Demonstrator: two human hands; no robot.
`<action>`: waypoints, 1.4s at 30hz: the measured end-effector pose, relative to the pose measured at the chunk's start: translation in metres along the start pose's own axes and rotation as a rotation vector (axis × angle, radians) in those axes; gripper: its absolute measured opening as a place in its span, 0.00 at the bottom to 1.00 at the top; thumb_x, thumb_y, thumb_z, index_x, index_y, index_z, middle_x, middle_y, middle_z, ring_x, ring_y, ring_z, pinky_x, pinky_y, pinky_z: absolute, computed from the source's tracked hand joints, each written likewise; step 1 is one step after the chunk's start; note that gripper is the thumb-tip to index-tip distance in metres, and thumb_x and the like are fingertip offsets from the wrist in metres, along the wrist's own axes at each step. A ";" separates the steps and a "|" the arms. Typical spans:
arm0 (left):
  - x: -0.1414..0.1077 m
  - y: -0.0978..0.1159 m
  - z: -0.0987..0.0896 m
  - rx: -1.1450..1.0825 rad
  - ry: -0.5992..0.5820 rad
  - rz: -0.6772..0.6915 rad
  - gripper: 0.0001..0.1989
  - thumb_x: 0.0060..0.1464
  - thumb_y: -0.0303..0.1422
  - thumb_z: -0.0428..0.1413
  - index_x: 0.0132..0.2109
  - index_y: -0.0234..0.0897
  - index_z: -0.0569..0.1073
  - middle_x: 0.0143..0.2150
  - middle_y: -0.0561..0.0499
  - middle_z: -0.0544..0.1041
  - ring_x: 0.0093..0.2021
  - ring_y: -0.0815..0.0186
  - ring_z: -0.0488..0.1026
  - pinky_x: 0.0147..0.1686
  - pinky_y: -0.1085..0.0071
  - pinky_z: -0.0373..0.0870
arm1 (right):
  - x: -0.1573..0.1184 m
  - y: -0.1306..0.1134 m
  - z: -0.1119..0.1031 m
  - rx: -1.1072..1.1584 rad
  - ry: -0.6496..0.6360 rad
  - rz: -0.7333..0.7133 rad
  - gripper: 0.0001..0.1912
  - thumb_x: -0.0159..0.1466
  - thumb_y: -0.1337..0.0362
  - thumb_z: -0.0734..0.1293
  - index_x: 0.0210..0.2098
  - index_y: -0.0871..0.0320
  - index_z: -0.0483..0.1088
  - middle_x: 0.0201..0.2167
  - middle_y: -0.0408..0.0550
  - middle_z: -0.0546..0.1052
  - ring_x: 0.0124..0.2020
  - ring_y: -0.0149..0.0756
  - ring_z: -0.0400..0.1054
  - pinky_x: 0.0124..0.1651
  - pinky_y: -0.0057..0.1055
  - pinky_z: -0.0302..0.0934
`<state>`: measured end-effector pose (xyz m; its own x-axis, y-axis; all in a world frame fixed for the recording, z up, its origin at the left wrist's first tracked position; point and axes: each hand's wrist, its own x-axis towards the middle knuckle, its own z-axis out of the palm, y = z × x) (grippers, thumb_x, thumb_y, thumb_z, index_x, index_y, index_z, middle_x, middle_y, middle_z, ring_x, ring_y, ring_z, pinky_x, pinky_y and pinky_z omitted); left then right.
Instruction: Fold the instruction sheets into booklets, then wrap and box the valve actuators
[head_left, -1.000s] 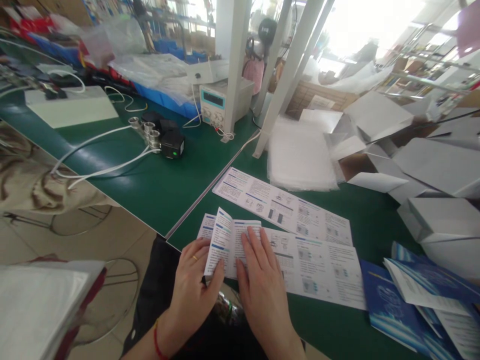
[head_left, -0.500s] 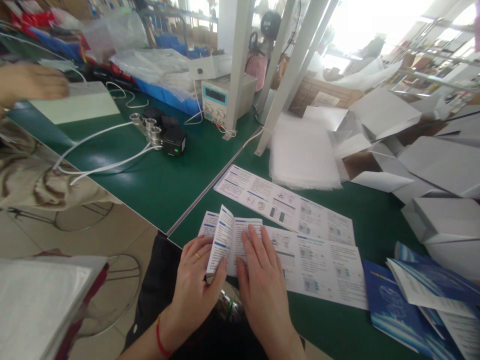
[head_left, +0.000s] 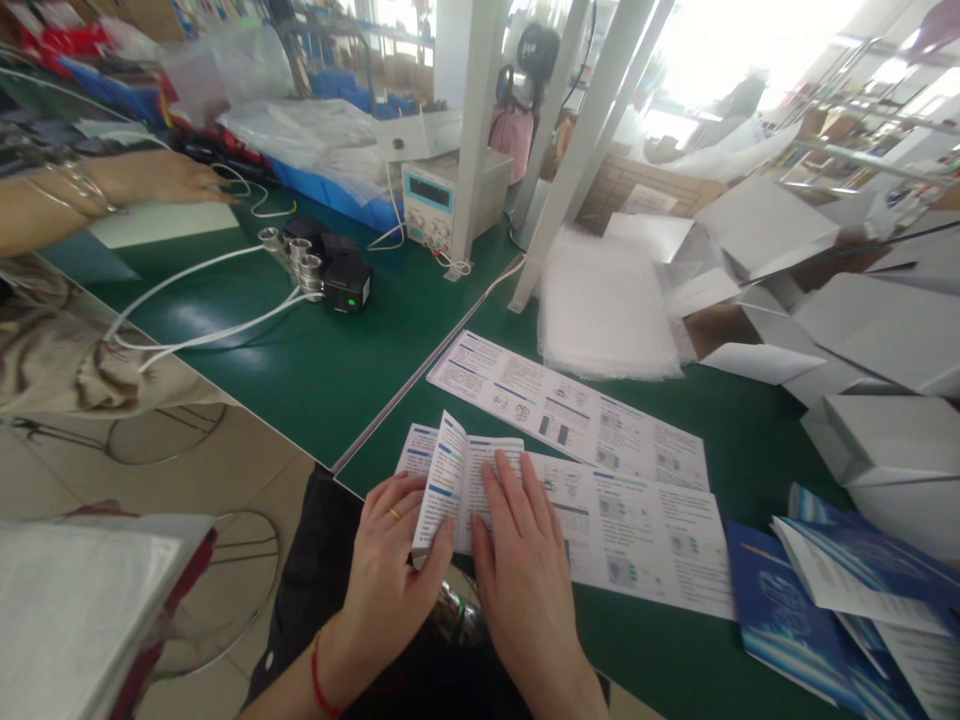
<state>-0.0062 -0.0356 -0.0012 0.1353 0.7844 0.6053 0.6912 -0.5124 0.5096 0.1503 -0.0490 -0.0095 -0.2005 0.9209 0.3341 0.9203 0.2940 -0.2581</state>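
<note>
A long printed leaflet (head_left: 630, 530) lies on the green table at its front edge, its left panel folded upward. My left hand (head_left: 394, 555) grips that raised panel, thumb in front and fingers behind it. Flat on the leaflet, just right of the fold, rests my right hand (head_left: 525, 550) with fingers stretched out. Beyond both hands lies a second unfolded printed sheet (head_left: 570, 405), close along the leaflet's far edge. Blue booklets (head_left: 795, 610) are spread to the right of the leaflet.
Bubble-wrap sheets (head_left: 607, 300) and white boxes (head_left: 862, 320) stand at the right. Black devices with metal fittings (head_left: 345, 275) and white cables sit at the left, near a power supply (head_left: 431, 205). A co-worker's arm (head_left: 112, 190) reaches over pale green paper (head_left: 165, 225).
The co-worker's hand has moved right across the pale green paper, bringing a braceleted wrist into view. My hands and the leaflet have stayed practically still.
</note>
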 end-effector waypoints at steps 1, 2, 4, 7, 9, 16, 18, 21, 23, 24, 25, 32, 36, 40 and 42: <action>0.000 0.000 0.000 -0.001 0.000 -0.001 0.09 0.65 0.25 0.52 0.46 0.39 0.77 0.42 0.51 0.83 0.49 0.59 0.76 0.55 0.61 0.68 | 0.000 0.000 0.000 0.001 -0.004 0.000 0.25 0.74 0.64 0.57 0.68 0.66 0.63 0.72 0.54 0.62 0.74 0.54 0.51 0.67 0.57 0.62; -0.001 0.000 0.000 -0.001 0.001 -0.003 0.09 0.65 0.25 0.52 0.46 0.39 0.77 0.43 0.51 0.83 0.49 0.59 0.76 0.55 0.61 0.68 | 0.000 0.000 0.000 0.001 -0.007 -0.001 0.25 0.74 0.64 0.57 0.68 0.66 0.63 0.72 0.54 0.62 0.74 0.54 0.51 0.67 0.56 0.62; -0.001 -0.001 0.001 0.005 0.002 -0.005 0.09 0.65 0.25 0.53 0.47 0.39 0.76 0.43 0.50 0.83 0.49 0.59 0.77 0.56 0.60 0.69 | 0.000 0.000 0.001 -0.002 -0.006 -0.003 0.25 0.74 0.64 0.57 0.68 0.66 0.63 0.72 0.54 0.62 0.74 0.54 0.51 0.67 0.56 0.62; 0.000 0.000 0.001 0.012 0.001 -0.003 0.09 0.66 0.26 0.52 0.48 0.40 0.76 0.43 0.50 0.84 0.49 0.58 0.77 0.55 0.59 0.70 | 0.000 0.000 0.001 -0.001 0.003 -0.007 0.25 0.74 0.65 0.57 0.68 0.66 0.63 0.72 0.54 0.62 0.74 0.54 0.51 0.67 0.57 0.62; 0.001 0.002 0.001 0.009 0.004 -0.002 0.10 0.66 0.26 0.52 0.48 0.40 0.76 0.43 0.50 0.84 0.48 0.58 0.78 0.54 0.58 0.70 | 0.000 0.001 0.001 0.011 0.006 -0.006 0.25 0.74 0.65 0.57 0.67 0.65 0.63 0.71 0.54 0.63 0.74 0.54 0.52 0.67 0.57 0.62; 0.000 0.002 -0.009 -0.069 -0.131 0.016 0.07 0.68 0.36 0.53 0.43 0.38 0.73 0.44 0.46 0.82 0.50 0.55 0.77 0.60 0.52 0.65 | -0.001 0.002 0.004 0.068 0.013 0.019 0.24 0.74 0.65 0.58 0.68 0.62 0.64 0.71 0.53 0.63 0.75 0.53 0.49 0.69 0.56 0.60; 0.003 0.003 -0.012 -0.083 -0.180 0.040 0.12 0.69 0.38 0.48 0.43 0.37 0.72 0.47 0.43 0.82 0.51 0.53 0.77 0.60 0.50 0.64 | -0.001 0.003 0.004 0.041 0.018 0.003 0.24 0.74 0.65 0.58 0.67 0.64 0.65 0.71 0.54 0.63 0.74 0.55 0.50 0.68 0.56 0.61; 0.011 0.005 -0.011 -0.041 -0.204 0.053 0.12 0.70 0.30 0.46 0.46 0.35 0.73 0.47 0.43 0.82 0.49 0.57 0.78 0.55 0.54 0.71 | 0.000 0.003 0.004 0.006 0.021 -0.023 0.24 0.73 0.68 0.57 0.66 0.66 0.64 0.71 0.55 0.64 0.74 0.56 0.52 0.66 0.57 0.63; 0.017 0.005 -0.007 0.012 -0.203 0.076 0.12 0.70 0.26 0.46 0.47 0.34 0.74 0.47 0.43 0.83 0.48 0.58 0.79 0.51 0.58 0.75 | 0.000 0.003 0.003 0.025 0.022 -0.027 0.27 0.72 0.69 0.57 0.69 0.63 0.61 0.72 0.54 0.62 0.75 0.55 0.49 0.67 0.57 0.62; 0.020 0.005 -0.005 0.035 -0.200 0.093 0.12 0.70 0.25 0.46 0.47 0.33 0.75 0.47 0.42 0.83 0.47 0.58 0.80 0.50 0.58 0.77 | 0.000 0.003 0.003 0.041 0.022 -0.029 0.28 0.71 0.70 0.57 0.70 0.62 0.59 0.72 0.54 0.62 0.75 0.54 0.48 0.68 0.57 0.61; 0.022 0.004 -0.002 0.056 -0.200 0.108 0.12 0.70 0.25 0.46 0.48 0.33 0.75 0.48 0.42 0.83 0.47 0.57 0.80 0.49 0.57 0.77 | -0.001 0.004 0.003 0.056 0.025 -0.032 0.30 0.71 0.70 0.57 0.71 0.61 0.57 0.72 0.54 0.61 0.76 0.54 0.47 0.68 0.57 0.61; 0.023 -0.003 0.010 0.137 -0.214 0.177 0.14 0.69 0.25 0.48 0.50 0.31 0.78 0.52 0.40 0.83 0.52 0.54 0.80 0.50 0.55 0.79 | 0.000 0.007 0.002 0.073 0.043 -0.064 0.31 0.69 0.69 0.60 0.71 0.60 0.57 0.70 0.60 0.64 0.74 0.56 0.51 0.64 0.58 0.66; 0.021 -0.003 0.012 0.209 -0.244 0.183 0.15 0.68 0.24 0.49 0.53 0.30 0.78 0.54 0.40 0.83 0.55 0.52 0.79 0.52 0.53 0.77 | 0.002 0.006 0.001 0.064 0.060 -0.067 0.31 0.68 0.71 0.60 0.70 0.60 0.59 0.70 0.59 0.65 0.73 0.56 0.53 0.64 0.57 0.67; 0.018 0.000 0.013 0.302 -0.306 0.183 0.18 0.66 0.22 0.48 0.55 0.32 0.78 0.58 0.41 0.81 0.57 0.49 0.78 0.59 0.45 0.71 | 0.002 0.007 0.000 0.074 0.036 -0.083 0.30 0.69 0.71 0.60 0.70 0.63 0.59 0.70 0.59 0.65 0.74 0.56 0.52 0.64 0.57 0.66; 0.017 0.002 0.015 0.349 -0.328 0.192 0.20 0.65 0.21 0.47 0.56 0.32 0.78 0.59 0.41 0.80 0.59 0.50 0.76 0.63 0.45 0.68 | 0.001 0.012 -0.003 0.109 0.046 -0.089 0.29 0.70 0.71 0.59 0.69 0.64 0.59 0.69 0.59 0.67 0.73 0.53 0.54 0.65 0.55 0.65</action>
<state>0.0083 -0.0186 0.0007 0.4595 0.7849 0.4157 0.8203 -0.5545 0.1402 0.1616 -0.0457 -0.0100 -0.2621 0.8780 0.4006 0.8571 0.4025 -0.3215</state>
